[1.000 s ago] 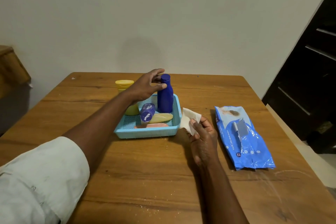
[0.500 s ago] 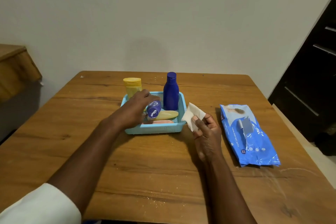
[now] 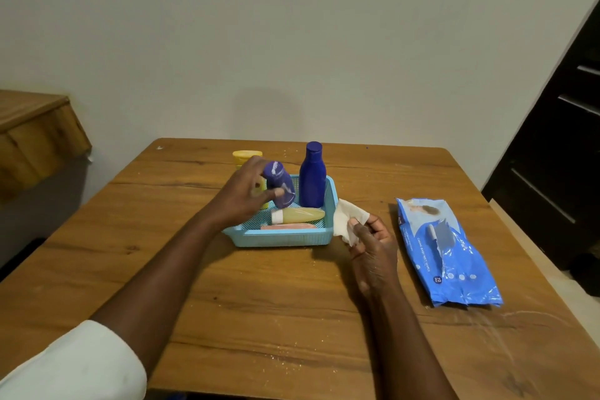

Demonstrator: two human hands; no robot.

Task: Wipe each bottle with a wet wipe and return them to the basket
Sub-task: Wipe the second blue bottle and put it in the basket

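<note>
My left hand [image 3: 245, 195] grips a small purple bottle [image 3: 279, 183] and holds it tilted just above the light blue basket [image 3: 282, 237]. A tall dark blue bottle [image 3: 312, 175] stands upright in the basket's back right corner. A pale yellow tube [image 3: 298, 215] and a pink tube [image 3: 289, 226] lie flat along the basket's front. A yellow bottle [image 3: 246, 157] stands at the back left, mostly hidden behind my left hand. Right of the basket, my right hand [image 3: 373, 247] pinches a white wet wipe [image 3: 349, 221].
A blue pack of wet wipes [image 3: 444, 250] lies on the wooden table [image 3: 292, 318] to the right of my right hand. A dark door or cabinet [image 3: 558, 156] stands at the far right, and a wooden surface [image 3: 32, 127] at the left.
My left hand let go of the tall blue bottle, moved down to the small purple bottle, took hold of it and lifted it out of the basket. The right hand stayed holding the wipe.
</note>
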